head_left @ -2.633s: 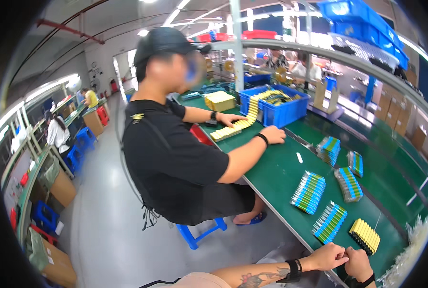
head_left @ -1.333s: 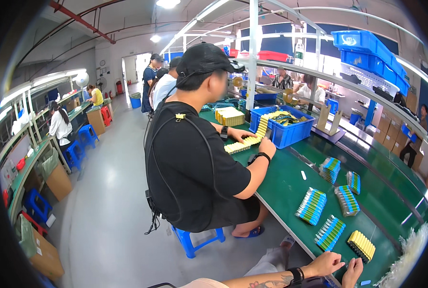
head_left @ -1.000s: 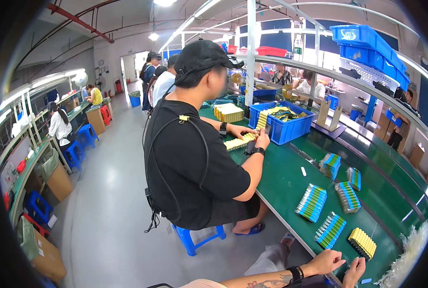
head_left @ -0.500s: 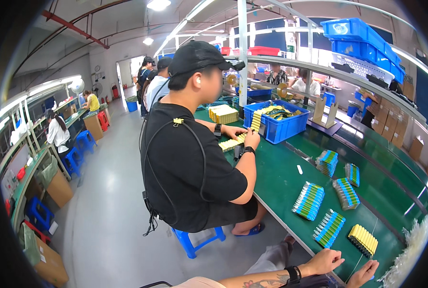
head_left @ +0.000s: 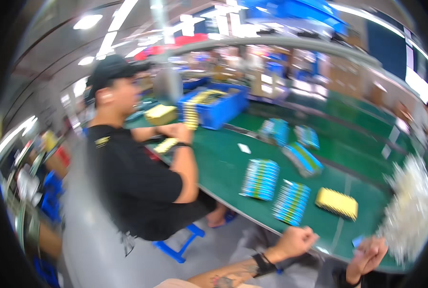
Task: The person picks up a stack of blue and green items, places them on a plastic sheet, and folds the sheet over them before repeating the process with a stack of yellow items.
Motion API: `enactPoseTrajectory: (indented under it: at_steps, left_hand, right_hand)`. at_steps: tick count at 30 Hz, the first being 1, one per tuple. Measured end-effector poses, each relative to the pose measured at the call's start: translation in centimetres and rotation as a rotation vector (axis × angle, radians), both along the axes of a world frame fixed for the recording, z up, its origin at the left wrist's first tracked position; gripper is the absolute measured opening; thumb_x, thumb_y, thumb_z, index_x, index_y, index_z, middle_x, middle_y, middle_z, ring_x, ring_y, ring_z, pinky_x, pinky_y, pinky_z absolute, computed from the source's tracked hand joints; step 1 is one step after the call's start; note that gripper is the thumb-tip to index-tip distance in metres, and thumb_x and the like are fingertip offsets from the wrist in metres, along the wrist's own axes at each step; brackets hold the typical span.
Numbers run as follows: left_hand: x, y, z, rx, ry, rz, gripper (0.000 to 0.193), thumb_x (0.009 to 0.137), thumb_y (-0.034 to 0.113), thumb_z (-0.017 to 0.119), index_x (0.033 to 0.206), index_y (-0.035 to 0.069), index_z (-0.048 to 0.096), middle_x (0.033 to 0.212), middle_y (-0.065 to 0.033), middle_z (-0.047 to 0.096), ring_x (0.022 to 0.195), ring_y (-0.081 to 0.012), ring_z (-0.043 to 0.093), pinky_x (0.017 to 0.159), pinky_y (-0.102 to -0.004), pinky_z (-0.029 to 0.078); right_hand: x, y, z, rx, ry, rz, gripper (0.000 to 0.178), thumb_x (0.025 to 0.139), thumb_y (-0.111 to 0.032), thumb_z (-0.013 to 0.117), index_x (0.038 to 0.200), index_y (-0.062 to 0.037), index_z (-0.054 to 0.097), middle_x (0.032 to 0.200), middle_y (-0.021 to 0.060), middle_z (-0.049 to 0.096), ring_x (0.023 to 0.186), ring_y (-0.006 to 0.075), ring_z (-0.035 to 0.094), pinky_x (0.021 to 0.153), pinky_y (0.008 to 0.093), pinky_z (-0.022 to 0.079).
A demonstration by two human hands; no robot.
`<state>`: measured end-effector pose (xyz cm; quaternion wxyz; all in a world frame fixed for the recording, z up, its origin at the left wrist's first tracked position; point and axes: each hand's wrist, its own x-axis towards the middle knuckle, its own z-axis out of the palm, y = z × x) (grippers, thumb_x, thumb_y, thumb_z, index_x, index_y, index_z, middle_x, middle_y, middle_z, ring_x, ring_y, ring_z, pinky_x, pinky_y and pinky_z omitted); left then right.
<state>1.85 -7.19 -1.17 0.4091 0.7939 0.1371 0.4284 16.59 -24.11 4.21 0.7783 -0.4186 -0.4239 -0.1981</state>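
The left hand (head_left: pixel 294 241) sits at the near edge of the green worktop (head_left: pixel 223 168), curled into a loose fist with the knuckles up; the blur hides whether anything is inside it, and a dark band circles its wrist. The right hand (head_left: pixel 367 257) lies at about 3 o'clock from it, low at the worktop's edge, fingers bent inward; what it grips, if anything, cannot be told, though a small blue piece (head_left: pixel 358 241) shows just beside it at 11 o'clock. At 2 o'clock from the right hand a heap of pale, bristly white pieces (head_left: pixel 413 211) spreads toward the rim of the view. At 12 o'clock from the left hand, close by, a fanned row of blue-and-yellow slim parts (head_left: pixel 291 202) lies on the worktop, with a second row (head_left: pixel 260 179) at 11 o'clock and a flat yellow block (head_left: pixel 337 203) at 2 o'clock. Farther out, more blue rows (head_left: pixel 303 161) lie near the middle of the worktop. At 10 o'clock a seated person in a black shirt and cap (head_left: pixel 132 177) leans over the worktop, hands near a blue bin (head_left: pixel 214 105) filled with yellow parts.
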Motion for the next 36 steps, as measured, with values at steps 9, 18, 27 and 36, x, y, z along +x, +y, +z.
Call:
enactPoseTrajectory:
  at_steps: [9, 18, 27, 36]
  left_hand:
    - [0.4, 1.8, -1.7, -0.118, 0.123, 0.018, 0.018, 0.084, 0.012, 0.074, 0.072, 0.001, 0.066, 0.055, -0.0074, 0.06, 0.047, -0.0124, 0.055, 0.047, -0.0274, 0.042]
    - [-0.3, 1.0, -1.5, -0.062, 0.125, -0.016, 0.019, 0.081, 0.008, 0.074, 0.069, 0.001, 0.061, 0.05, -0.005, 0.052, 0.043, -0.0134, 0.049, 0.046, -0.0278, 0.037]
    - [-0.9, 2.2, -1.2, 0.034, 0.121, 0.016, 0.018, 0.08, 0.013, 0.076, 0.07, 0.005, 0.064, 0.055, -0.0089, 0.058, 0.047, -0.0229, 0.058, 0.047, -0.0339, 0.044]
    - [-0.4, 0.3, -0.9, 0.058, 0.074, -0.015, 0.022, 0.086, 0.024, 0.071, 0.073, 0.008, 0.062, 0.057, -0.0101, 0.056, 0.057, -0.0318, 0.06, 0.055, -0.0435, 0.046]
  right_hand:
    - [0.8, 0.9, 11.7, -0.377, 0.692, 0.662, 0.03, 0.105, -0.034, 0.047, 0.088, -0.0087, 0.049, 0.065, 0.0017, 0.045, 0.055, 0.0154, 0.046, 0.05, 0.0309, 0.041]
    - [12.1, -11.4, 26.5, -0.054, 0.039, -0.209, 0.037, 0.105, -0.039, 0.046, 0.081, -0.0113, 0.05, 0.067, 0.0009, 0.045, 0.064, 0.0159, 0.048, 0.065, 0.0335, 0.042]
    - [26.5, -7.1, 20.3, -1.116, -0.671, -1.171, 0.028, 0.096, -0.033, 0.057, 0.088, -0.0052, 0.059, 0.086, 0.0191, 0.064, 0.083, 0.0395, 0.06, 0.073, 0.0485, 0.046]
    - [41.5, -4.8, 4.7, -1.027, -0.686, -1.146, 0.031, 0.098, -0.024, 0.054, 0.113, 0.0018, 0.064, 0.116, 0.021, 0.064, 0.111, 0.0366, 0.059, 0.096, 0.0454, 0.045]
